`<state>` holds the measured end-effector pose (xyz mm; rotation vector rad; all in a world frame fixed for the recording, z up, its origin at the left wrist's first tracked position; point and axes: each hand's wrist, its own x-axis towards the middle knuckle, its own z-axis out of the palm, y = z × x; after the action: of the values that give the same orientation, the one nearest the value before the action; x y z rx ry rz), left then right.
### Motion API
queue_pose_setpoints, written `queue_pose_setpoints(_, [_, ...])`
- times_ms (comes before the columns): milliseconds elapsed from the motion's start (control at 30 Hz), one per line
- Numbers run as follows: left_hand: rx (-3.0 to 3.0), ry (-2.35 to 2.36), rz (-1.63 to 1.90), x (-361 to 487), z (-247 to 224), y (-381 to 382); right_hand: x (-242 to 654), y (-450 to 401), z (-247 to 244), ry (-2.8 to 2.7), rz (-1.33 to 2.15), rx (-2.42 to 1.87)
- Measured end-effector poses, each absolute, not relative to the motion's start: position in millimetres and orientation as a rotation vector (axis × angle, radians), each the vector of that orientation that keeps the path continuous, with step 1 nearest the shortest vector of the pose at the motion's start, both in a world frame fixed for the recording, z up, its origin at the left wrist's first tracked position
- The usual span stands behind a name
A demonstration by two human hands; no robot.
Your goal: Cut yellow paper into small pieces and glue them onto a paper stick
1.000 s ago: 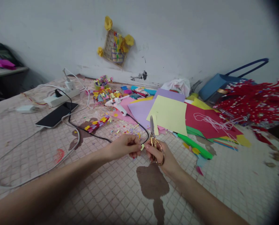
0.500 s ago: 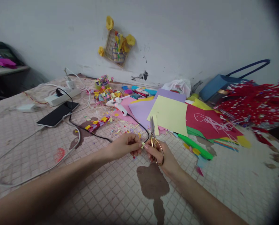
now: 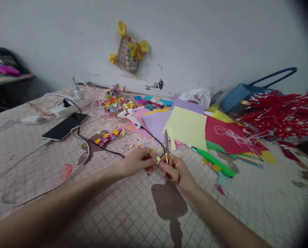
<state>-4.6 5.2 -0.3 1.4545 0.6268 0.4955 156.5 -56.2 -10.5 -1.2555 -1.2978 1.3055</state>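
Between the fingertips of my left hand is a small pale yellow paper piece. My right hand is closed around the gold handles of a pair of scissors, whose blades point up and away and look closed. The right thumb and fingertips are beside the paper piece, close to my left fingertips. Just beyond the scissors lies a pale yellow strip, and behind it a larger pale yellow sheet.
A white glue gun with a black cord lies beyond my left hand. Farther left are a phone, a power strip and looping cables. Coloured sheets, a green roll and red decorations are at the right.
My right hand and the scissors have shifted very slightly left, with the scissors tilted a little more. Both hands remain close together at the paper piece. The camera view has moved slightly.
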Motion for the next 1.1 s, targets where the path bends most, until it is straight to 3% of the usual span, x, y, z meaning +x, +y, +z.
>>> queue_pose_setpoints(467, [1.420, 0.649, 0.537, -4.5, -0.8, 5.0, 155.6, -56.0, -14.2, -1.318, 1.294, -1.258])
queue_pose_setpoints(1100, [1.167, 0.648, 0.913, -7.9, 5.4, 14.7, 155.6, -64.2, -11.6, -1.480, 1.298, -1.377])
